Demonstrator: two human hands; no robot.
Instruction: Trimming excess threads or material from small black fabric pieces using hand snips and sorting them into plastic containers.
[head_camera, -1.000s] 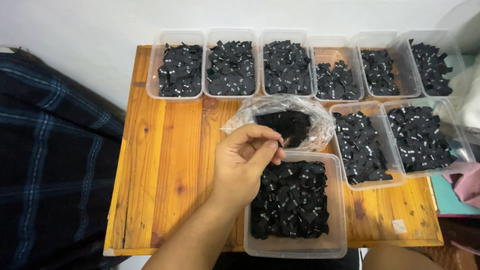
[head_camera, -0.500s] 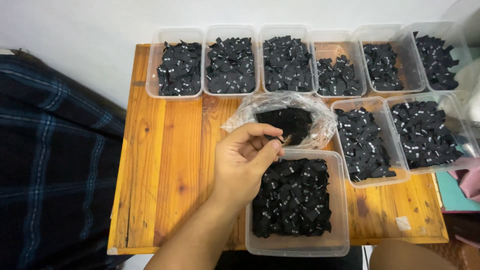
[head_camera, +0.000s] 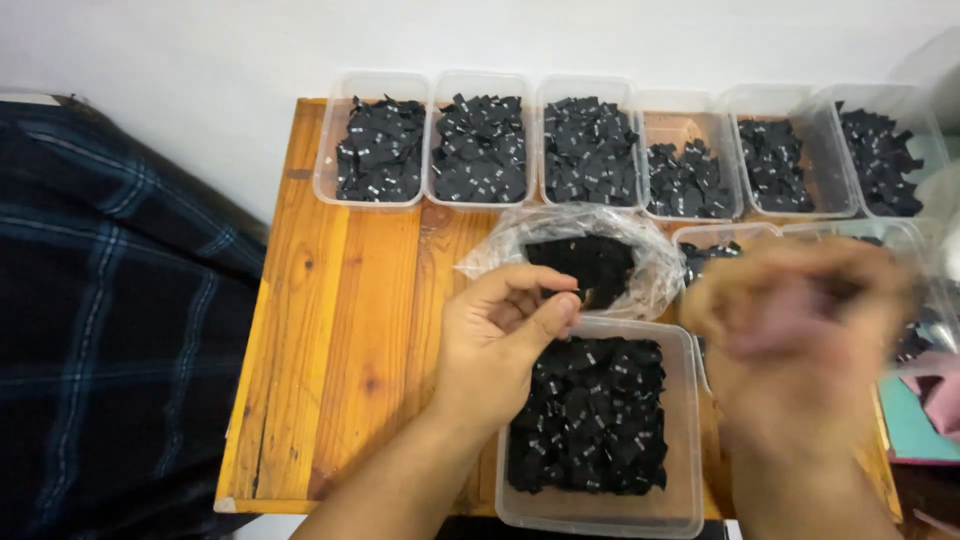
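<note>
My left hand (head_camera: 500, 335) hovers over the near clear plastic tub (head_camera: 680, 510), which is full of small black fabric labels (head_camera: 590, 420). Its thumb and fingers pinch a small black label at the fingertips, close to the open clear plastic bag (head_camera: 500, 245) of black labels. My right hand (head_camera: 800, 330) is blurred by motion, raised over the tubs at the right; I cannot tell whether it holds anything.
A row of several clear tubs (head_camera: 375, 195) of black labels lines the far edge of the wooden table (head_camera: 345, 320). More tubs (head_camera: 720, 235) stand at the right. Dark plaid cloth (head_camera: 110, 320) lies left of the table, with a white wall behind.
My right hand has come into view at the right, moving fast. The left hand has stayed by the bag with its pinch unchanged.
</note>
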